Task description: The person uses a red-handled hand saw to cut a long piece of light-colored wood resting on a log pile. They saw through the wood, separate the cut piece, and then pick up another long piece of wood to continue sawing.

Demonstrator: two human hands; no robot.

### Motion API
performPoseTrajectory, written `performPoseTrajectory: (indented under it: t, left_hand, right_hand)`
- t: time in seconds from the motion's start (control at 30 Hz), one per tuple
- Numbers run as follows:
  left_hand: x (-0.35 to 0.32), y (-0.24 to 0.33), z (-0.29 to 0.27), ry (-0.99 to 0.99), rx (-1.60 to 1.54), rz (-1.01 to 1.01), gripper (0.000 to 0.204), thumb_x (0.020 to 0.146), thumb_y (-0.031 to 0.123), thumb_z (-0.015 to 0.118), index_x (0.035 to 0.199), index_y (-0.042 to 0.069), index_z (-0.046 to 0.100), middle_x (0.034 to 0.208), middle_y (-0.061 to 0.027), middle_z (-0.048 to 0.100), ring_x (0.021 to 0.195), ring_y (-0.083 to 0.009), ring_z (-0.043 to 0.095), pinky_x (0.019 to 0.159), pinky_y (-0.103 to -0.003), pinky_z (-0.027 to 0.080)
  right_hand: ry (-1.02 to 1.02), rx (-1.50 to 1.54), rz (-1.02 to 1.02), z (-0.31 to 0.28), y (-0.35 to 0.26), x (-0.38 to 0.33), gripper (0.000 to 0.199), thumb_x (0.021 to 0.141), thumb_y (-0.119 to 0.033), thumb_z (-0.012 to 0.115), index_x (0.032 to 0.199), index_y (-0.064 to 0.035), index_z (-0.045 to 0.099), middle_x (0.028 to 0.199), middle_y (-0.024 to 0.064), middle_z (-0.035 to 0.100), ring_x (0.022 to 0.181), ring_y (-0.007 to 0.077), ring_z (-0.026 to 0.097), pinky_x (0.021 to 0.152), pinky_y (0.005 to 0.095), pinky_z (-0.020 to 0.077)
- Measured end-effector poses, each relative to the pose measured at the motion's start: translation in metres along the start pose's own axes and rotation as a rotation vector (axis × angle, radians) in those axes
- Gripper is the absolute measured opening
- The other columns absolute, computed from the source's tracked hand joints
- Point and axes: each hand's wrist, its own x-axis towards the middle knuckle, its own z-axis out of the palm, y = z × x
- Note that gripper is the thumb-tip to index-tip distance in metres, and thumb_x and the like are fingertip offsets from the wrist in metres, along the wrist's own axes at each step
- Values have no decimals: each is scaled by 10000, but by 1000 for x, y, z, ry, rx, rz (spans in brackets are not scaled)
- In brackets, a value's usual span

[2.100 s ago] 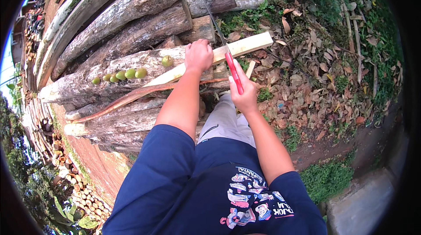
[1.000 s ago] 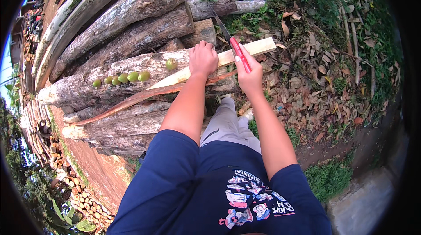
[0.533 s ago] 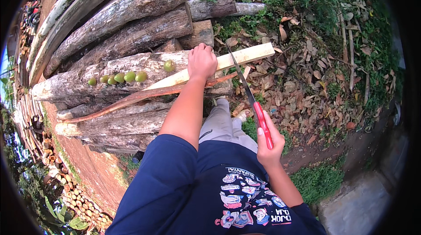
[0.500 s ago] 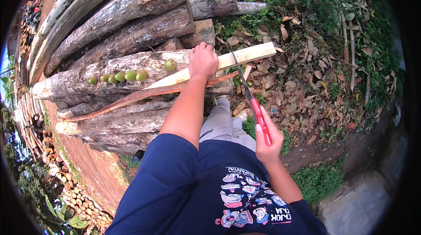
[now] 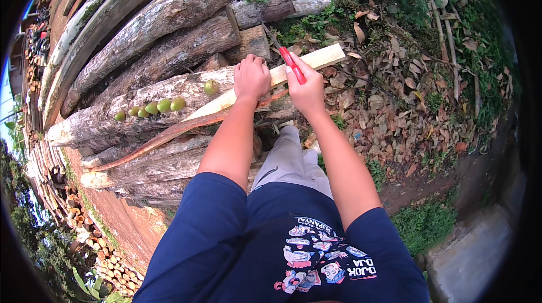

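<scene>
A: Your left hand is in the middle of the frame, curled down over the pale plank with its fingers bent against the wood.

B: And your right hand, just to the right of it, is grasping the saw by its red handle.

A: How does that saw lie?

B: Seen from your head, the handle crosses over the plank, and the dark blade runs on past the far edge toward the upper left, ending near the cut end of a short log. I can't tell whether the blade touches your plank.

A: The plank itself slants from left of centre up to the right, its free end out over the dry leaves.

B: Along its near side you have a strip of reddish bark, passing under your left forearm.

A: To the left of your hands, a row of green fruits sits on a thick log; one more green fruit sits apart from the row, nearer your left hand.

B: More logs fill the upper left, and your light trousers show below your hands.
</scene>
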Motion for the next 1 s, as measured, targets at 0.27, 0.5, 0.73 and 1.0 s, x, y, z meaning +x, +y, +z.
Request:
performPoseTrajectory:
  t: [0.27, 0.5, 0.73, 1.0]
  left_hand:
    - [3, 5, -2, -42, 28, -3, 376, 1002, 235, 489, 1236, 76, 737, 1298, -115, 653, 1290, -279, 592, 1187, -457, 359]
    - [1, -4, 1, -58, 11, -5, 393, 1011, 225, 479, 1276, 71, 726, 1333, -112, 645, 1305, -271, 586, 1206, -453, 337]
    - [3, 2, -7, -83, -16, -18, 371, 1008, 216, 493, 1249, 60, 728, 1313, -110, 653, 1281, -275, 597, 1189, -450, 353]
    - [3, -6, -4, -30, -10, -24, 348, 1004, 228, 517, 1222, 57, 728, 1241, -121, 667, 1249, -282, 605, 1157, -448, 379]
  right_hand:
    - [48, 132, -63, -14, 17, -44, 512, 995, -79, 646, 1498, -11, 584, 1052, 163, 781, 806, 63, 628, 765, 268, 549]
    - [-47, -88, 89, -108, -22, -196, 538, 973, -45, 665, 1502, 1, 580, 1023, 165, 783, 701, 105, 671, 705, 268, 546]
    - [-30, -166, 72, -131, -72, -193, 522, 960, -12, 661, 1476, 30, 590, 1065, 190, 787, 706, 114, 699, 688, 269, 545]
    - [-51, -92, 30, -52, -56, -79, 486, 954, -24, 659, 1434, 42, 617, 867, 208, 750, 659, 145, 690, 654, 318, 547]
